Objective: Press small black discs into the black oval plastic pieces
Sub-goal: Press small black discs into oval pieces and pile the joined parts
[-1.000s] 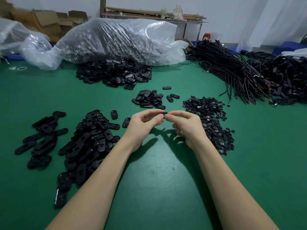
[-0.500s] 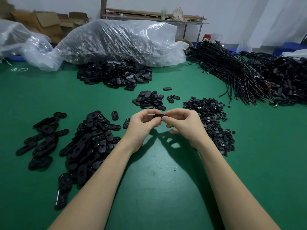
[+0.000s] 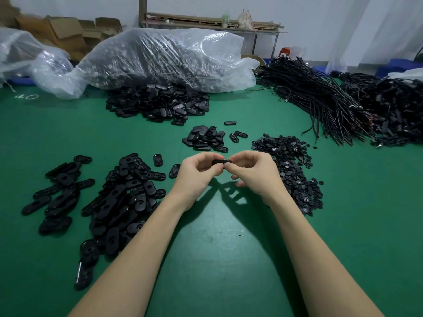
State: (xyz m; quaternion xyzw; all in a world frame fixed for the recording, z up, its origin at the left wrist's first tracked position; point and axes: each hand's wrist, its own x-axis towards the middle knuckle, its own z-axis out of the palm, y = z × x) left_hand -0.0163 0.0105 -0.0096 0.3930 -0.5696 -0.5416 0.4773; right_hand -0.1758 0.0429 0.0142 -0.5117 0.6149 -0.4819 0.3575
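Observation:
Both hands meet above the green table point(image 3: 217, 259) and hold one black oval piece point(image 3: 218, 162) between them. My left hand point(image 3: 194, 172) pinches its left end with thumb and fingers. My right hand point(image 3: 254, 172) grips its right end, fingertips curled over it. Any disc in the piece is hidden by the fingers. A heap of small black discs point(image 3: 290, 170) lies just right of my right hand. A small heap of oval pieces point(image 3: 206, 139) sits beyond the hands. A larger spread of oval pieces point(image 3: 123, 195) lies to the left.
A big pile of oval pieces point(image 3: 158, 104) lies at the back under a clear plastic bag point(image 3: 164, 58). Bundles of black cables point(image 3: 320, 99) cover the back right. A further group of oval pieces point(image 3: 57, 191) lies at the far left.
The hands have closed in on each other and the oval piece now shows more fully between the fingertips. The view has shifted slightly; the piles have not moved.

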